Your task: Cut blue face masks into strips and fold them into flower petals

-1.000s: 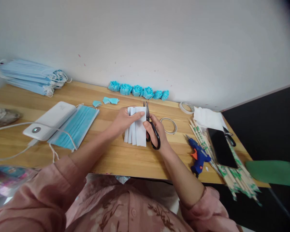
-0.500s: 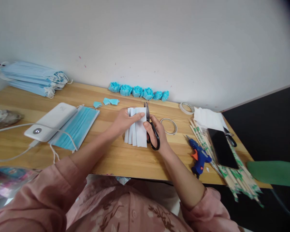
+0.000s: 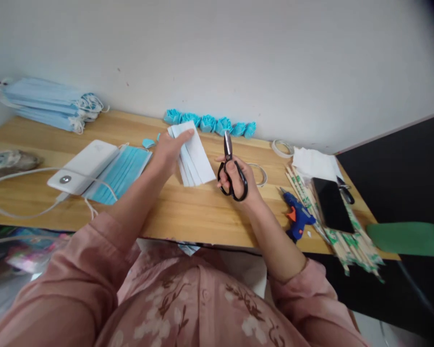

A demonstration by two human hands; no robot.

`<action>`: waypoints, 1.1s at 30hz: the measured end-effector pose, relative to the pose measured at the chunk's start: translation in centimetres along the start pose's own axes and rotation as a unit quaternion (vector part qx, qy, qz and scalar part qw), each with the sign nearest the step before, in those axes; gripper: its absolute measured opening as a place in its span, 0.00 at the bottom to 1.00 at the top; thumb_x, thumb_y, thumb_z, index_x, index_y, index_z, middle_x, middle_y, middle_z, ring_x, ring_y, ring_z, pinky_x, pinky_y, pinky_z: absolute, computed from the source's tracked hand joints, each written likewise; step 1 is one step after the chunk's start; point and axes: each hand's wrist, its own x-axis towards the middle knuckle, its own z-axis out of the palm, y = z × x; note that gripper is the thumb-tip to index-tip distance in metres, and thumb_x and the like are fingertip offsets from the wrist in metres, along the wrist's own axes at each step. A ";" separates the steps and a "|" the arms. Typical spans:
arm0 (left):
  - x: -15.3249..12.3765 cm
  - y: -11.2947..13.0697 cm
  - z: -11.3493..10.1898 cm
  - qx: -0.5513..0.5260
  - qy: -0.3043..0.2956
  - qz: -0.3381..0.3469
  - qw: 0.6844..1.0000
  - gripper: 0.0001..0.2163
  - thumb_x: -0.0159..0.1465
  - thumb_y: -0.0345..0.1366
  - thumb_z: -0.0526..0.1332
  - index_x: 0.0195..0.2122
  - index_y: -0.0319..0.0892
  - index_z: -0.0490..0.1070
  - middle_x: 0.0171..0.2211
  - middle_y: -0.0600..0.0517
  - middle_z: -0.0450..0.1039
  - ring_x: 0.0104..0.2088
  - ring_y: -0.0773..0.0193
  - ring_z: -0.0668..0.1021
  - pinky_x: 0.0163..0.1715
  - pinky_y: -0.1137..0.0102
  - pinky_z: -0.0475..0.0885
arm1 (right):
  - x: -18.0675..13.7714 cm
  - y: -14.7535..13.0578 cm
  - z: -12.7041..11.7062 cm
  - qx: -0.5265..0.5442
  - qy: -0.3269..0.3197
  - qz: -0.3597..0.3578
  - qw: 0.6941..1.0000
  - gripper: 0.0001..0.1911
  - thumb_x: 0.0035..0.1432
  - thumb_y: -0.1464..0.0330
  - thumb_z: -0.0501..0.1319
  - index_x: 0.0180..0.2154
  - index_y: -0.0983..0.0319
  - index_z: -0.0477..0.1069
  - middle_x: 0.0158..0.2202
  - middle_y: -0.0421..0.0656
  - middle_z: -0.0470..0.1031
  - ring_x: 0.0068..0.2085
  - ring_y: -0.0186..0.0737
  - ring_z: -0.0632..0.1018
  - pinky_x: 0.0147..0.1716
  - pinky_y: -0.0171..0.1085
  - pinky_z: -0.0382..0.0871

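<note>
Pinched between the thumb and fingers of my left hand (image 3: 171,147) is a pleated white face mask piece (image 3: 195,156), tilted, its folds fanned toward me. My right hand (image 3: 244,176) grips black-handled scissors (image 3: 234,173) by the loops, blades pointing away from me and together. A gap separates the scissors from the mask piece. Behind both hands a row of blue folded flowers (image 3: 208,123) stands along the wall. Small blue scraps (image 3: 148,143) lie beside my left hand. A roll of tape (image 3: 259,174) is partly hidden behind my right hand.
On the left are a mask stack (image 3: 54,103), a white power bank (image 3: 83,166) with its cable, and a blue mask (image 3: 125,173). To the right lie a blue glue gun (image 3: 297,214), a black phone (image 3: 332,205), wrapped wooden sticks (image 3: 350,250) and another tape roll (image 3: 282,148).
My left hand has moved left and away from me with the mask piece, which now tilts. The scissors have come away from its edge, and their blades have closed.
</note>
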 end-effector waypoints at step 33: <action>1.2 -1.6 0.1 -0.025 -0.030 -0.009 0.999 0.10 0.62 0.37 0.68 0.38 0.38 0.71 0.41 0.49 0.77 0.47 0.57 0.78 0.51 0.61 0.73 | -11.5 -4.6 3.0 0.068 -0.324 0.105 0.938 0.34 0.57 0.47 0.66 0.58 0.59 0.70 0.44 0.50 0.79 0.50 0.49 0.79 0.48 0.46 0.74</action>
